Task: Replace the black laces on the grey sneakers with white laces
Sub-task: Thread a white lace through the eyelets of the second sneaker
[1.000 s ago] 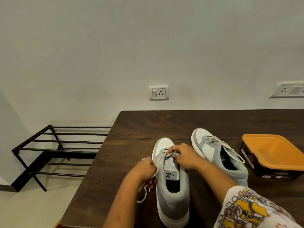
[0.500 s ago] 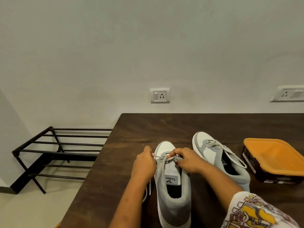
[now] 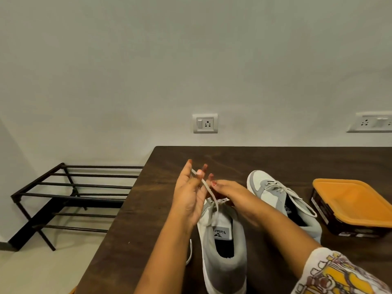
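Left hand (image 3: 191, 196) has come up off the side of the near grey-and-white sneaker (image 3: 224, 247) and swung forward, dragging the flat white lace (image 3: 206, 187) with it. Half a second ago it sat low beside the eyelets. Lace now runs taut from the eyelet area up to that hand. Grip: thumb presses the lace against mostly straight fingers, so a pinch, though motion blur softens it. Right hand (image 3: 230, 188) stays down over the front of the tongue, same spot as before. Its fingertips are blurred and partly behind the left hand, so I cannot tell whether it pinches the lace or just steadies the shoe. Loose lace end (image 3: 189, 252) hangs off the sneaker's left side onto the dark wooden table (image 3: 275, 160).

Read: slack is being pulled through an eyelet, so one more crossing looks done. Far grey-and-white sneaker (image 3: 273, 194), just beside the right forearm, already carries a pale lace. No black lace in view. Likely late in the job, with the upper eyelets of the second shoe remaining. Black box with orange lid (image 3: 350, 200) sits at right, untouched.
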